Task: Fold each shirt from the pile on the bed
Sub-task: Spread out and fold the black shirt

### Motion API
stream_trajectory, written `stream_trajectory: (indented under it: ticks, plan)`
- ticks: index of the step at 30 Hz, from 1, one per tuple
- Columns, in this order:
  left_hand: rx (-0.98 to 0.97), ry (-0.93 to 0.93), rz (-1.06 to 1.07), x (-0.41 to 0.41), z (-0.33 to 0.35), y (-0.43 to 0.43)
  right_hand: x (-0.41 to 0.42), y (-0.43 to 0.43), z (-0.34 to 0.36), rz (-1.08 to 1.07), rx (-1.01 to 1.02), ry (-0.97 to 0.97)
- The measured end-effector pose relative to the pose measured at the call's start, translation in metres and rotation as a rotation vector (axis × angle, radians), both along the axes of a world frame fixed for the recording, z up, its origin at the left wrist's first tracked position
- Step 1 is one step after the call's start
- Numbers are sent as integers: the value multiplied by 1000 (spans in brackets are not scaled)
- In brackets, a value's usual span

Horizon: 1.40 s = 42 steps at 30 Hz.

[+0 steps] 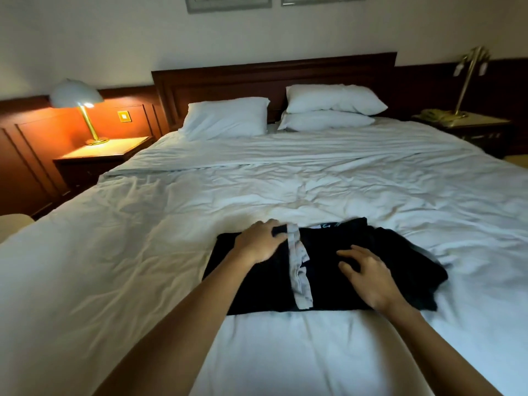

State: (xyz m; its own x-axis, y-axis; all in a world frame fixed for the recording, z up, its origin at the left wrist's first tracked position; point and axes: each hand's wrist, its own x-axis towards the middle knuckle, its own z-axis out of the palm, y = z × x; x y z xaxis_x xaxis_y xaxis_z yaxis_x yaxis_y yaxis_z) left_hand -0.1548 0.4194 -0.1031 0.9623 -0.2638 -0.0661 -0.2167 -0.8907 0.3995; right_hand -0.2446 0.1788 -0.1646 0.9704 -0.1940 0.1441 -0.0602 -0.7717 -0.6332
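Rumpled white bed [314, 181] (lamp [77, 95] lit) under black shirt [337, 287].

Left hand [261, 241] pinches the black shirt [328, 290] on the bed [114, 252]; right hand [370, 277] rests spread on it.

A dark wooden headboard [274, 72] is set against a pale plain wall [114, 38]. At left, red-brown wall panelling [43, 144] is lit orange by a white-shaded brass lamp [76, 94] placed on a wooden nightstand [103, 157].
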Motion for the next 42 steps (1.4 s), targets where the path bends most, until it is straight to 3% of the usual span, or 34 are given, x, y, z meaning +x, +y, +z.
stream_trajectory:
  ticks: [2,5,11,15,18,21,23,27,29,32,36,42]
  plan:
    - [68,15,-5,-2,-24,28,-2,6,-4,43,45,-8]
    - [223,203,-2,-20,-64,68,-5,29,-11,98,30,9]
    - [180,135,100,-29,-93,93,-4,81,-6,148,-29,12]
    - [270,138,175,-20,-97,97,6,100,-1,197,-338,-18]
    - [386,42,230,-3,-93,89,28,120,8,383,-371,17]
    - [309,3,101,14,-99,90,40,142,7,669,-478,225]
    - [294,37,95,25,-108,104,38,141,6,749,-593,323]
    - [424,49,158,48,-113,119,46,118,17,571,-513,295]
    - [510,-13,153,53,-109,108,65,126,18,448,-499,144]
    - [408,-195,122,54,-118,96,102,152,-5,406,-555,-46]
    - [296,-83,163,65,-131,111,137,149,-42,354,-655,242]
    - [278,-17,207,71,-133,114,142,145,-54,225,-639,291]
